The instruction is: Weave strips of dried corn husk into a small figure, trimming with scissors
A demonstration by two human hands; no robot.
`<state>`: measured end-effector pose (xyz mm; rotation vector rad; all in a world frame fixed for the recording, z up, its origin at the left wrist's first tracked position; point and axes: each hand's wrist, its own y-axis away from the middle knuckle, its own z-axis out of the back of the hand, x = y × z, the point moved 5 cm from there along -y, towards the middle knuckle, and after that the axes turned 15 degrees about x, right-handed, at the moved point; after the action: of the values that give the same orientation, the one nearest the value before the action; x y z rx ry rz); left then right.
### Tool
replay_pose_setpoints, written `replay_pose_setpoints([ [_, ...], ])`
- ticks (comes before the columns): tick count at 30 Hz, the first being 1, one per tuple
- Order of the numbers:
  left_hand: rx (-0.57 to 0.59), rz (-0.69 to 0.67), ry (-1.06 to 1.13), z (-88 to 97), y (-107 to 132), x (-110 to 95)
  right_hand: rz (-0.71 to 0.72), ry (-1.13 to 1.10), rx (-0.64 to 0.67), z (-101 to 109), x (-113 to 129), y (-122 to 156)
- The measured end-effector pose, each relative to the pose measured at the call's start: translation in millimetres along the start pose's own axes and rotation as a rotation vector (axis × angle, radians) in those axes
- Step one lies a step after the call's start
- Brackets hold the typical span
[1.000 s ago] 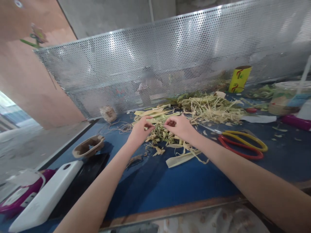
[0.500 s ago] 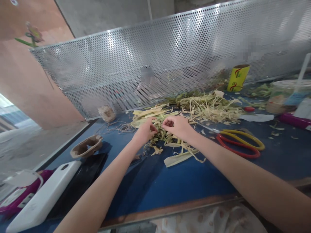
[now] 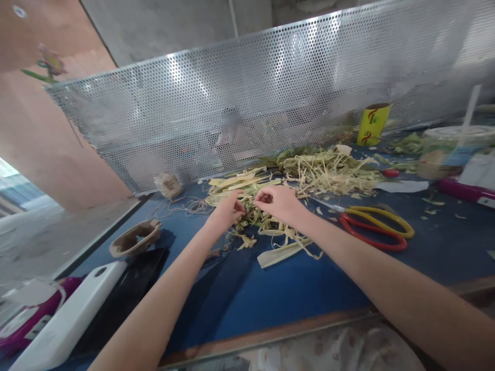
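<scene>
My left hand (image 3: 226,210) is over a pile of small, knotted pale-green husk pieces (image 3: 265,220), its fingers curled and closed. Whatever it holds is too small to make out. Just to its right, my right hand (image 3: 279,204) is in a pinch at the pile's upper edge; any piece between its fingertips cannot be made out. A small gap separates the two hands. Behind them lie long yellowish husk strips (image 3: 242,183), and a flat pale strip (image 3: 281,255) rests in front of the pile.
Scissors with red and yellow handles (image 3: 371,229) lie right of my right forearm. Shredded husk (image 3: 332,172) is heaped behind. A cardboard tray (image 3: 135,239), string (image 3: 193,206) and a white power bank-like block (image 3: 73,319) are at left. A perforated metal screen (image 3: 251,93) borders the back.
The whole view has shifted slightly, with the scene a little further left. Both hands stay over the pile with only slight finger movement.
</scene>
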<state>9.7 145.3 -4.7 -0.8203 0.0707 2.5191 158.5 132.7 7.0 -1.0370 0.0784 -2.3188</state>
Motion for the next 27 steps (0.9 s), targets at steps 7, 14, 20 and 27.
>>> replay_pose_setpoints([
  [7, -0.203, -0.043, 0.125, 21.5, 4.8, -2.9, -0.022, 0.009, -0.012, 1.7, 3.6, 2.6],
  [14, -0.413, -0.065, 0.823, 20.1, 18.3, -16.0, 0.064, -0.169, 0.003, 2.2, 17.5, 6.9],
  [20, -0.376, -0.088, 0.907, -2.2, 23.8, -32.9, 0.126, -0.327, 0.036, -0.3, 17.8, 5.8],
  [27, -0.386, -0.069, 1.042, -3.1, 30.6, -33.2, 0.075, -0.475, 0.067, -5.5, 8.6, 3.2],
])
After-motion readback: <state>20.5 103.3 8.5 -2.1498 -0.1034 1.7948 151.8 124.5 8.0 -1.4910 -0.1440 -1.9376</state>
